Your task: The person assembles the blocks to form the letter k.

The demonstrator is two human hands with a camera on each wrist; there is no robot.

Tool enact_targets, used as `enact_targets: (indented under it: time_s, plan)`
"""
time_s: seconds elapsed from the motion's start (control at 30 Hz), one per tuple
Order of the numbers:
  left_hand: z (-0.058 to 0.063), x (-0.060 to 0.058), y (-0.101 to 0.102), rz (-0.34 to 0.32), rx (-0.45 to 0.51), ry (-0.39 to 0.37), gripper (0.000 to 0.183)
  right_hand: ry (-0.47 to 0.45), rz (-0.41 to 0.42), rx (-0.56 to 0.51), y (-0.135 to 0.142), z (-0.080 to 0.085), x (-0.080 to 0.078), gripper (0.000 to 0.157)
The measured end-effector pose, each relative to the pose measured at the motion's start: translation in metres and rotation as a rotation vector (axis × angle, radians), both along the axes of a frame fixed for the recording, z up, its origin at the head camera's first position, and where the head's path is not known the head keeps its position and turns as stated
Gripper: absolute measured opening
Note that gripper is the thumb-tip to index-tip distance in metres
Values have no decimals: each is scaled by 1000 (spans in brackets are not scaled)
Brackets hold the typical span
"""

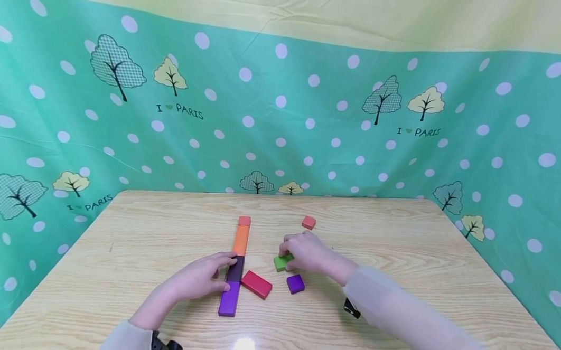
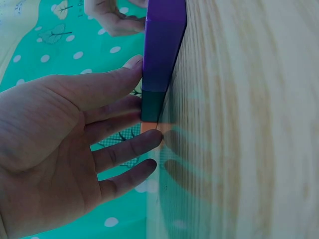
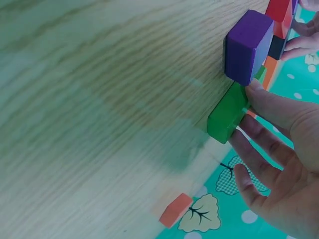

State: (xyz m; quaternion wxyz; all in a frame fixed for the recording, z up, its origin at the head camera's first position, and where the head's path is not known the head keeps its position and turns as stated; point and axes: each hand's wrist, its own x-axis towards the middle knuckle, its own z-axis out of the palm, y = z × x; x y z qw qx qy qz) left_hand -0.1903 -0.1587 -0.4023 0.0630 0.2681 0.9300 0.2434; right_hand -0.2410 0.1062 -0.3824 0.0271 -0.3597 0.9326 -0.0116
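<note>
A straight row of wooden blocks runs away from the person: a purple block (image 1: 228, 302) nearest, then a black block (image 1: 236, 270), an orange block (image 1: 241, 240) and a small coral block (image 1: 244, 220). Along the row's left side lies the left hand (image 1: 194, 280), thumb at the purple block and forefinger at the black one. In the left wrist view its fingers extend beside the row. To the right, the right hand (image 1: 311, 251) pinches a green block (image 1: 281, 262) between thumb and fingers. The green block's far part is hidden beneath that hand.
Between the hands a red block (image 1: 257, 285) lies slanted, its corner close to the row. A purple cube-like block (image 1: 296, 283) sits just nearer than the green one. Beyond the right hand is another small coral block (image 1: 308, 222). A dotted green curtain (image 1: 284, 106) stands behind the wooden table (image 1: 154, 216).
</note>
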Motion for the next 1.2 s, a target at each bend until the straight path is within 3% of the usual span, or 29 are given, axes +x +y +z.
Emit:
enact_targets:
  time_s: [1.2]
  plan:
    - [2,0,0,14,-9,-17,54,42,36,39,-31,-1,-1,28]
